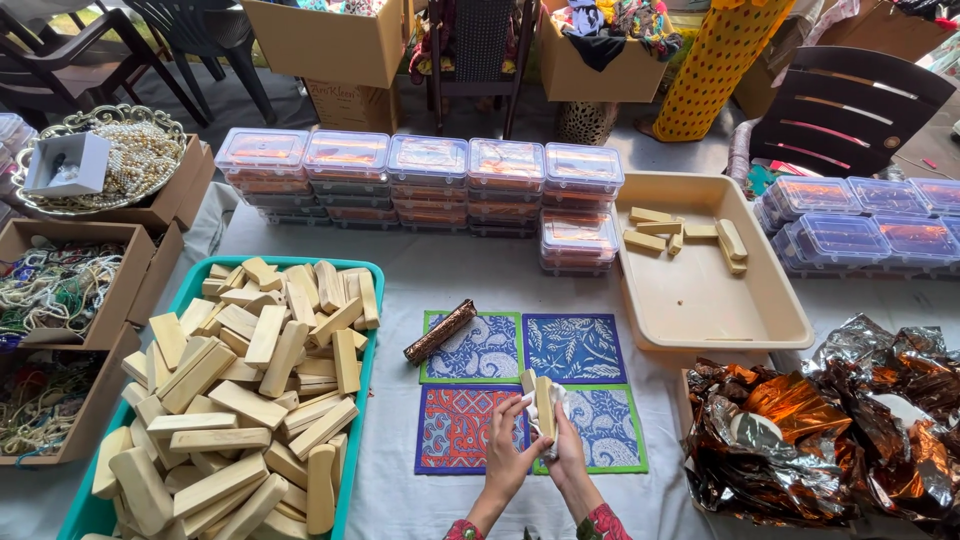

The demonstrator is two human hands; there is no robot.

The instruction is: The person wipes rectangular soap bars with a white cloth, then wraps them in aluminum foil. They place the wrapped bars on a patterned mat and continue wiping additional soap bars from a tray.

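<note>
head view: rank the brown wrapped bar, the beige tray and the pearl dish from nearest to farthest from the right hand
From the right hand:
1. Brown wrapped bar, up-left on a blue mat.
2. Beige tray, up-right.
3. Pearl dish, far upper left.

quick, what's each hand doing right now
Left hand: closed on the pale wooden block and white cloth.
Right hand: closed on the same block and cloth.

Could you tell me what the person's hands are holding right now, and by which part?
Both hands, left hand and right hand, hold an upright pale bar by its lower part, through a white cloth wrapped around it.
</note>
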